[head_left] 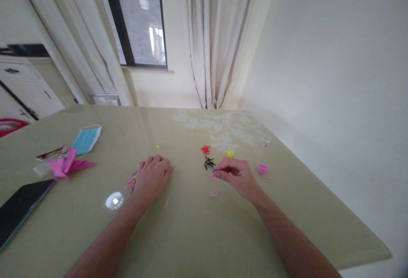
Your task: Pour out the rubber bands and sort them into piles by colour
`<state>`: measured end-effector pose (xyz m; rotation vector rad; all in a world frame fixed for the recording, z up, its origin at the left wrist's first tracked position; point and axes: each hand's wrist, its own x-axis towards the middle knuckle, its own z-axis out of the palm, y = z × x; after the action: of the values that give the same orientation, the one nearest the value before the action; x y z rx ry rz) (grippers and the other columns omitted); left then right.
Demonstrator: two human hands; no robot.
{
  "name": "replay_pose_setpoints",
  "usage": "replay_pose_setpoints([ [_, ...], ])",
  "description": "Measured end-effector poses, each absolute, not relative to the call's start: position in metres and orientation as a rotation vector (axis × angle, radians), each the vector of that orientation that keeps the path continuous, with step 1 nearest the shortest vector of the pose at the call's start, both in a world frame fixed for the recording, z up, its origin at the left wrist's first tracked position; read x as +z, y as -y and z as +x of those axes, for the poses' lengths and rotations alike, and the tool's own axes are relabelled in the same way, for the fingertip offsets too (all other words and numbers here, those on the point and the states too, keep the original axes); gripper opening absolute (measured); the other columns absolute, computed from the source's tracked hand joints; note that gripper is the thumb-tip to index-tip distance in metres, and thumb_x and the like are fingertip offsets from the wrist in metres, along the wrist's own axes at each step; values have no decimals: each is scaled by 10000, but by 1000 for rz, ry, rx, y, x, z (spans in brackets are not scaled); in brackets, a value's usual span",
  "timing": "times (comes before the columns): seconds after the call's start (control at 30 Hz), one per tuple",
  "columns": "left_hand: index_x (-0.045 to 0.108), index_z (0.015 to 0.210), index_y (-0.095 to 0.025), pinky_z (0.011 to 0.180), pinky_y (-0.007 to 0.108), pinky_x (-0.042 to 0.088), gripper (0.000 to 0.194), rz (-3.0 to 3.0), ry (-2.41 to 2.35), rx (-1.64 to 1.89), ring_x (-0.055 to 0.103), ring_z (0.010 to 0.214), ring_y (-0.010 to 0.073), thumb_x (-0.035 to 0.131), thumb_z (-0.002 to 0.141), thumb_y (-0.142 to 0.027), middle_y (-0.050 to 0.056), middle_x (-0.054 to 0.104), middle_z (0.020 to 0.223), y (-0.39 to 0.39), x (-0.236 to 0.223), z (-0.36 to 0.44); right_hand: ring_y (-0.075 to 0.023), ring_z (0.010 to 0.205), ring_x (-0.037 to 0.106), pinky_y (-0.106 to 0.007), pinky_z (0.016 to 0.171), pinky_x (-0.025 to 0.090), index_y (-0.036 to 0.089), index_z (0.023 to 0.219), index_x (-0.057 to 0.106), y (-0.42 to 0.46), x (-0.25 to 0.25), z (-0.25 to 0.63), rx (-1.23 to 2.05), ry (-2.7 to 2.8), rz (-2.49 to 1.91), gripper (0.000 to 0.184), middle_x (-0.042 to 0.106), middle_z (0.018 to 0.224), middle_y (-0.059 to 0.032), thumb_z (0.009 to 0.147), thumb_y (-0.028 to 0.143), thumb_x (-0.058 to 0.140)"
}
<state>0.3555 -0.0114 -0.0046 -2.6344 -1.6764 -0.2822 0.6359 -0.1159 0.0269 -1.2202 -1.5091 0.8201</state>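
Note:
My left hand (152, 179) lies palm down on the table, its fingers bent a little and apart. Beside and partly beneath it is a mixed heap of small coloured pieces (131, 182), thin and band-like. With thumb and forefinger together, my right hand (234, 176) pinches a small blue piece (213, 168), too small to name surely. Just behind those fingertips sits a pile of black pieces (208, 163). Farther back are a red pile (205, 149) and a yellow pile (230, 154). A pale pink piece (213, 193) lies nearer me.
A pink coil (263, 168) with a loose tail lies right of my right hand. At the left are a blue face mask (87, 139), a pink folded-paper shape (68, 165) and a dark phone or tablet (24, 208). A wall (334, 99) borders the table's right side.

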Motion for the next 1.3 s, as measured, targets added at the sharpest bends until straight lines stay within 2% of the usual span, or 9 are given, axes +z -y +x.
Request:
replay_pose_setpoints([
  [0.27,768,1029,-199,915,465,461,296,-2671,1699,-171,661,1084,337,477,1012,-249,117,745,1090,0,-8,353,-157,612,572,-273,582,405,152,781,791,118,44,716,1075,1864,-1704,385,700,672,-37,813,534,765],
  [0.57,776,1018,-209,913,454,478,316,-2694,1640,-308,651,1059,334,463,1001,-249,124,765,1056,1,-11,355,-135,555,481,-271,533,309,162,692,808,116,32,734,1039,1899,-1868,239,644,580,-8,738,395,786],
  [0.73,764,1088,-191,940,492,488,353,-2707,1584,-674,643,1062,344,426,1009,-251,139,769,1096,6,-9,360,-117,503,407,-272,498,268,180,557,719,116,29,739,941,1816,-1892,345,546,498,24,695,468,850],
  [0.8,759,1061,-198,943,462,502,324,-2756,1586,-943,653,1024,310,456,1001,-296,119,771,1066,6,-9,364,-112,506,395,-265,496,273,183,536,664,113,26,736,844,1769,-1876,428,509,499,37,705,532,845],
  [0.9,741,1041,-211,799,365,539,298,-2853,1697,-1339,663,834,229,509,978,-387,68,762,945,6,-11,370,-111,524,392,-258,503,274,188,558,611,107,21,715,696,1735,-1787,505,475,531,46,770,610,788],
  [0.97,729,1046,-204,697,324,526,313,-2881,1803,-1529,649,740,198,536,955,-433,51,750,891,5,-13,373,-115,541,393,-257,513,269,190,586,596,103,17,693,623,1735,-1703,516,468,552,43,825,622,744],
  [1.03,718,1048,-190,671,313,523,342,-2898,1878,-1675,665,743,197,560,929,-469,53,741,866,5,-15,374,-118,552,397,-258,524,266,189,627,605,102,12,669,611,1756,-1634,489,473,570,39,889,592,696],
  [1.17,705,1024,-176,662,310,539,444,-2905,2037,-1870,710,779,212,616,867,-582,65,741,853,6,-13,373,-113,541,385,-260,540,271,185,668,623,106,4,632,588,1733,-1582,452,455,561,48,943,542,668],
  [1.3,704,984,-185,732,339,576,501,-2870,2068,-2023,728,801,214,679,808,-653,63,754,844,9,-7,376,-115,542,393,-262,555,298,187,668,615,111,-4,614,562,1682,-1552,465,457,564,46,957,548,659],
])
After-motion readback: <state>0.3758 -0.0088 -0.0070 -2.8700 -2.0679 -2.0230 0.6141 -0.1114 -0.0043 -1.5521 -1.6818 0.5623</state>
